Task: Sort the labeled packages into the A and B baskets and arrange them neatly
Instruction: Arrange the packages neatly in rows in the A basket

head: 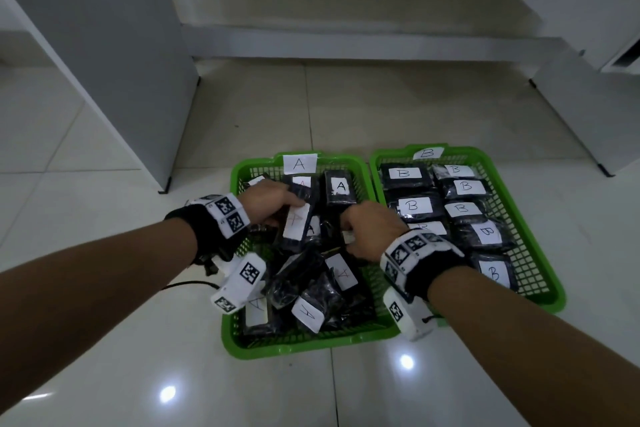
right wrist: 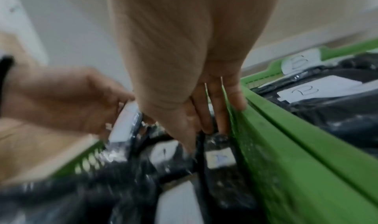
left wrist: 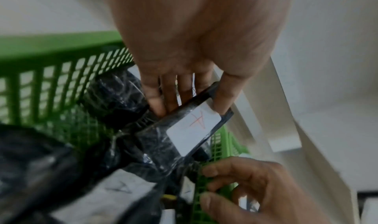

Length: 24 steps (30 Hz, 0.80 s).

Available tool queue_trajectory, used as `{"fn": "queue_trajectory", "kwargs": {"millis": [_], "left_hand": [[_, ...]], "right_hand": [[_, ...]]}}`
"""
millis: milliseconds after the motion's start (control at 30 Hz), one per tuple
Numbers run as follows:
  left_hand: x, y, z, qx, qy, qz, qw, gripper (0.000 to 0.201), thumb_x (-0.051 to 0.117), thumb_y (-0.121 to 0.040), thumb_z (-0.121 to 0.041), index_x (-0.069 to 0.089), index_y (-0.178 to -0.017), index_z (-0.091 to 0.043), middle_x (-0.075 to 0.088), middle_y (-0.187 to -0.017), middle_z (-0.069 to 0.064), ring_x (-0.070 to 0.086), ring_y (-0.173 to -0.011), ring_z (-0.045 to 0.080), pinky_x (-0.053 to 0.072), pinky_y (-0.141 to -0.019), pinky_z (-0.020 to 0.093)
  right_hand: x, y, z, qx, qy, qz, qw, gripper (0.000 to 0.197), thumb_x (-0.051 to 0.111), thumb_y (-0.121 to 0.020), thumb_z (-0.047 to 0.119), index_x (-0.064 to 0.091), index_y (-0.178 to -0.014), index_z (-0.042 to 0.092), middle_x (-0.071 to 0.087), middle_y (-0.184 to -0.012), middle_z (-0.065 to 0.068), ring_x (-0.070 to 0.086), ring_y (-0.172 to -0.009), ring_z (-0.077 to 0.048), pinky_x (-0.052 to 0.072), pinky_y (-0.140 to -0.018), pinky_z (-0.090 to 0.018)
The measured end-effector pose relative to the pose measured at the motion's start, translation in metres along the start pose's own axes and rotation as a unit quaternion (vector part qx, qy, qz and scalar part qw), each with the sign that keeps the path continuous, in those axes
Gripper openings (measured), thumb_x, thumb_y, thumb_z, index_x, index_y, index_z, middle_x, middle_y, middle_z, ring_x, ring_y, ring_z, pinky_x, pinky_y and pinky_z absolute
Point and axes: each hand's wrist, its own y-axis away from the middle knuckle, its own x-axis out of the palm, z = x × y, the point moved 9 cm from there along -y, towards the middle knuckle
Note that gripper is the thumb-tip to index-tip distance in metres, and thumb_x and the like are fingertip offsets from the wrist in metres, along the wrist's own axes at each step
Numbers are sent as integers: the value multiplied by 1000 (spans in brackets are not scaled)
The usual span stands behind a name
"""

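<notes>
The left hand [head: 273, 199] pinches an A package [head: 296, 225] over the A basket [head: 242, 343]; lay it flat, label up. The right hand [head: 370, 232] digs curled among the pile, its hold unclear.

Glossy pale tile floor [head: 104, 340] fills the lower frame, with two bright light spots [head: 167, 393] mirrored in it — a grey cabinet [head: 114, 55] upper left, white shelves [head: 346, 38] along the top.
</notes>
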Motion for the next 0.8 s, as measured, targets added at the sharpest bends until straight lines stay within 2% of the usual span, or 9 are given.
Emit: {"fn": "queue_trajectory", "kwargs": {"millis": [133, 200, 300, 400, 467, 500, 567, 600, 800], "left_hand": [[-9, 6, -10, 13, 211, -39, 977, 31, 73, -84, -4, 67, -114, 2, 73, -109, 15, 72, -98, 27, 61, -73, 32], [-3, 12, -17, 24, 264, -40, 963, 30, 71, -84, 4, 61, -112, 5, 72, -109, 21, 72, -97, 31, 62, -73, 34], [14, 18, -22, 40, 281, -18, 959, 27, 71, -82, 8, 57, -105, 3, 70, -110, 25, 72, -95, 31, 62, -72, 34], [32, 16, -13, 16, 276, 18, 961, 39, 72, -84, 5, 53, -117, 7, 69, -111, 27, 73, -93, 36, 62, -74, 38], [32, 14, -2, -11, 169, -10, 985, 35, 75, -84, -6, 55, -112, 0, 72, -104, 22, 74, -84, 36, 62, -73, 41], [24, 12, 1, 0, 45, -41, 998, 31, 78, -82, -15, 58, -106, -7, 73, -99, 14, 74, -81, 32, 62, -71, 39], [10, 10, -4, 72, -212, -100, 969, 26, 77, -79, -31, 61, -97, -20, 72, -91, -2, 70, -86, 20, 57, -75, 31], [9, 10, -8, 112, -277, -102, 949, 22, 75, -78, -32, 63, -95, -24, 70, -91, -7, 68, -89, 16, 55, -79, 28], [37, 12, -11, 253, -380, -32, 889, 34, 72, -79, -19, 72, -113, -21, 65, -112, -3, 62, -101, 13, 49, -89, 25]], "right_hand": [[-34, 0, -10, 38, -245, -76, 966, 22, 77, -79, 16, 76, -102, 17, 75, -99, 2, 69, -89, -13, 59, -84, -32], [-46, 2, -9, 31, -283, -103, 953, 33, 86, -73, 30, 72, -102, 20, 73, -94, 6, 68, -84, -11, 58, -79, -33], [-54, 5, -2, -2, -176, -134, 975, 50, 88, -66, 47, 67, -105, 24, 65, -94, 9, 62, -83, -11, 53, -72, -30], [-50, 6, 7, -37, -51, -137, 989, 35, 77, -73, 38, 65, -102, 22, 58, -96, 4, 63, -87, -20, 53, -70, -33], [-39, 4, 5, -32, -14, -107, 994, 34, 78, -73, 36, 68, -101, 21, 57, -97, 2, 61, -95, -21, 48, -71, -32], [-32, 2, 4, -30, 3, -87, 996, 38, 82, -72, 38, 69, -103, 21, 57, -100, 0, 56, -101, -21, 45, -73, -31], [-19, -2, 6, -28, 48, -47, 997, 46, 85, -73, 42, 70, -109, 16, 55, -110, -3, 49, -110, -23, 38, -79, -32], [-14, -5, 7, -28, 64, -33, 997, 46, 85, -75, 40, 70, -110, 14, 55, -114, -4, 48, -113, -23, 36, -79, -32], [-13, -14, 6, -2, 42, -47, 998, 50, 81, -80, 20, 58, -123, 8, 57, -126, -9, 51, -119, -26, 47, -86, -35]]}}
